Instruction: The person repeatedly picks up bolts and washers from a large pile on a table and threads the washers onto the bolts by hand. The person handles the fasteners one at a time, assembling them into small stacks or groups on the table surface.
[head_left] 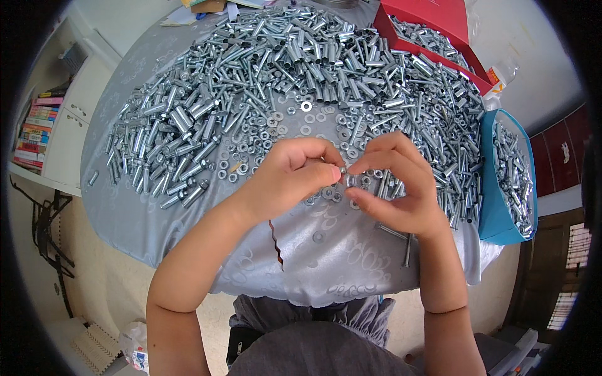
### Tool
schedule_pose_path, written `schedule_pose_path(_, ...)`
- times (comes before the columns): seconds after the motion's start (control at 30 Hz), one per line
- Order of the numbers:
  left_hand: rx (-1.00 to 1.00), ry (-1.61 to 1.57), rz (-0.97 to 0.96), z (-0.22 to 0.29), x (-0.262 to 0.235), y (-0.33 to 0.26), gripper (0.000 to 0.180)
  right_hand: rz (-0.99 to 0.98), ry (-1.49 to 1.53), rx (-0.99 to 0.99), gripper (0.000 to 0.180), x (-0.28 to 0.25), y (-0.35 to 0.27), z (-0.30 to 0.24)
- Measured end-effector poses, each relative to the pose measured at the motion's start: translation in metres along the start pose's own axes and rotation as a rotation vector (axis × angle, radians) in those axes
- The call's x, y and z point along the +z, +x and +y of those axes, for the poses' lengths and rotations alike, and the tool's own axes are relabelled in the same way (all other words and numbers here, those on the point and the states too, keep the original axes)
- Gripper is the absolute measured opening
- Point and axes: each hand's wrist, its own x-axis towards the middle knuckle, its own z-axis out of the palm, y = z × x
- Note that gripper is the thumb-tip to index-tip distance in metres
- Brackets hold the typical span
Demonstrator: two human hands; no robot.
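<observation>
Above the near middle of the table, my left hand (285, 174) pinches a small shiny metal piece (342, 170) between thumb and index finger. Most of that piece is hidden, so its exact kind does not show. Close beside it is my right hand (406, 183), its thumb and fingers apart and the index fingertip at the piece. Flat washers (306, 130) and hex nuts (233, 177) lie scattered beyond and beneath both hands. Long bolts (407, 250) lie by my right wrist. A large heap of metal sleeves and bolts (301, 53) curves around the far side.
A grey patterned tablecloth (207, 263) covers the table. On it lies a dark wavy strip (275, 245). At the right stands a blue container (491, 182) of fasteners; a red box (461, 22) with more is at the far right. Shelved books (41, 128) are at the left.
</observation>
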Motion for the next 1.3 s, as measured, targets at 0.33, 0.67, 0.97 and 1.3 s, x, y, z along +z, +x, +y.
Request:
schedule_pose_path(0.33, 0.028, 0.007, -0.039, 0.002, -0.004, 0.000, 0.011, 0.103, -0.035, 0.033, 0.029, 0.010, -0.004, 0.002)
schedule_pose_path(0.67, 0.039, 0.082, 0.017, -0.001, 0.001, 0.002, 0.030, 0.088, 0.171, 0.132, 0.027, 0.015, -0.006, 0.002)
schedule_pose_path(0.97, 0.145, 0.133, 0.229, -0.014, 0.005, 0.007, 0.019, -0.045, -0.046, 0.077, 0.017, 0.020, -0.003, -0.002)
schedule_pose_path(1.3, 0.278, 0.375, 0.226, -0.010, 0.012, 0.000, 0.016, -0.251, 0.488, 0.433, 0.020, 0.019, -0.011, 0.000)
